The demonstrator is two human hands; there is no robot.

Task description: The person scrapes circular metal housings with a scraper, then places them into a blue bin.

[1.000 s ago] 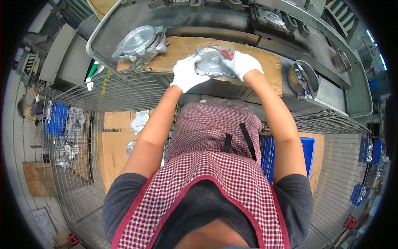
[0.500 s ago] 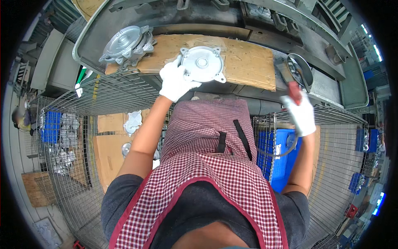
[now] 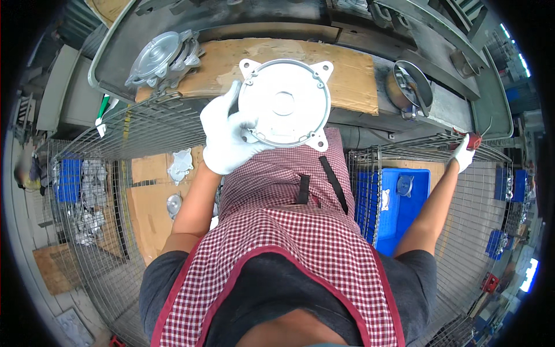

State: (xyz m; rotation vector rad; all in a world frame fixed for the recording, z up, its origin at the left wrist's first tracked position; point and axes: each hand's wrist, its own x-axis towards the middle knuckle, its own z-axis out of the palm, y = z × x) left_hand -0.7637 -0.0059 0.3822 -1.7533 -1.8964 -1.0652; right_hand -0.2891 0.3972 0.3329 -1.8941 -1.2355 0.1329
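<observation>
My left hand (image 3: 228, 127), in a white glove, grips a round silver cast-metal cover (image 3: 300, 95) by its left edge. The cover is raised, its rimmed side with several corner ears and a central ring turned to me. Far to the right, my gloved right hand (image 3: 462, 156) is closed round a red hand tool (image 3: 473, 140) at the top rail of the right wire cage. Fine details of the tool are too small to make out. Behind the raised cover lies a cardboard sheet (image 3: 347, 75) on the bench.
Similar covers (image 3: 156, 58) are stacked at the bench's left. A metal pot (image 3: 399, 87) with tools stands at its right. Wire cages flank me: the left (image 3: 167, 130) holds cardboard and covers (image 3: 181, 165), the right a blue bin (image 3: 396, 225) with metal parts.
My left hand has lifted the cover off the cardboard toward me, its other face now showing. My right hand has moved outward to the right with the red tool, away from the pot.
</observation>
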